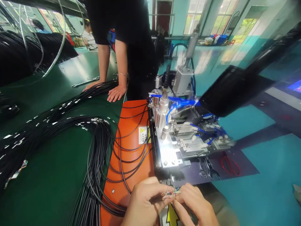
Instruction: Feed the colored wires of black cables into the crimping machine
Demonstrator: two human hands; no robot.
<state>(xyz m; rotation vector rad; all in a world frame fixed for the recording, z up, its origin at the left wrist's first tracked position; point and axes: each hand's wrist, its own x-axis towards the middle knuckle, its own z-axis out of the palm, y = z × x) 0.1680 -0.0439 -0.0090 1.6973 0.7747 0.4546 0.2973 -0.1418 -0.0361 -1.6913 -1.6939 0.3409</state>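
My left hand [148, 196] is closed in a pinch on a small bunch of thin coloured wires [169, 194] at the bottom centre. From the right, my right hand [194, 202] pinches the other side of the same wires, its fingertips almost meeting the left ones. A black cable [113, 208] runs across the orange panel [128, 188] toward my left hand. Just beyond my hands stands a metal machine [169, 153] with cylinders and blue air tubes. Below the wires is a yellow arrow [172, 215].
A thick bundle of black cables [96, 147] with pale tags curves over the green table [56, 169]. Another person's hands [117, 93] rest at the table's far edge. Wrenches [208, 169] and a red cord [230, 165] lie right of the machine. A black lamp-like head [232, 89] hangs at upper right.
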